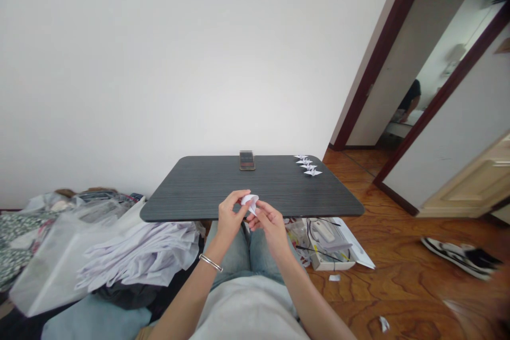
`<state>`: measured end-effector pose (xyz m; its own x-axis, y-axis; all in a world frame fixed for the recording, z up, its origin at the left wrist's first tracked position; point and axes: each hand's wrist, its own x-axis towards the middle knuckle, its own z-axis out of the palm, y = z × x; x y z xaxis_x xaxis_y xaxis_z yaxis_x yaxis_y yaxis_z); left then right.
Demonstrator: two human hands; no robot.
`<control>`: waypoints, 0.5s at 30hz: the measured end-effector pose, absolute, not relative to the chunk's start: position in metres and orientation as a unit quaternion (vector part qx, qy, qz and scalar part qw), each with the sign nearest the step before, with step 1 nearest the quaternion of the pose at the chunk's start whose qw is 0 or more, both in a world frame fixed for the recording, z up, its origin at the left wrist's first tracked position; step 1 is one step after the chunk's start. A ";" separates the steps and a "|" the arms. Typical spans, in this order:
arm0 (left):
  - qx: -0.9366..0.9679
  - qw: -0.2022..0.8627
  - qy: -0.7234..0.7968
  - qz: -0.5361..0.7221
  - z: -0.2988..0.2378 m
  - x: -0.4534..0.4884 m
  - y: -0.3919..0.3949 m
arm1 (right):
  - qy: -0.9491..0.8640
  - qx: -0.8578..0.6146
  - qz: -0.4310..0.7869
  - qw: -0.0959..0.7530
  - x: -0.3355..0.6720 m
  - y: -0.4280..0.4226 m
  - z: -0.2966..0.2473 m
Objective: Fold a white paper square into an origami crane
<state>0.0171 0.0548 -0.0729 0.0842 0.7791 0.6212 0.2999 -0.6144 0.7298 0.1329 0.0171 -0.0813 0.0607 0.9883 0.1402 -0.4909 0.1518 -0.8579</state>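
Both my hands meet over the near edge of a dark grey table (pixel 199 180). My left hand (pixel 230 217) and my right hand (pixel 270 222) pinch a small piece of folded white paper (pixel 250 201) between their fingertips. A silver bracelet circles my left wrist. At the table's far right several finished white paper cranes (pixel 307 165) stand in a row. A phone (pixel 247 160) is propped upright at the far edge, near the middle.
Plastic bags, clothes and white sheets (pixel 131 255) pile up on the left. An open white box with cables (pixel 330 241) lies on the wooden floor under the table's right side. Shoes (pixel 458 257) lie to the right. Through the doorway, a person (pixel 410 98) bends over.
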 end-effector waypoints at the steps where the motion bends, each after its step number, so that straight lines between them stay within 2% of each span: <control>1: 0.704 0.214 0.384 0.557 -0.073 0.017 0.055 | -0.386 -0.324 0.567 0.651 0.133 0.017 -0.081; 15: 0.708 0.227 0.409 0.529 -0.063 0.016 0.050 | -0.380 -0.323 0.580 0.644 0.136 0.019 -0.084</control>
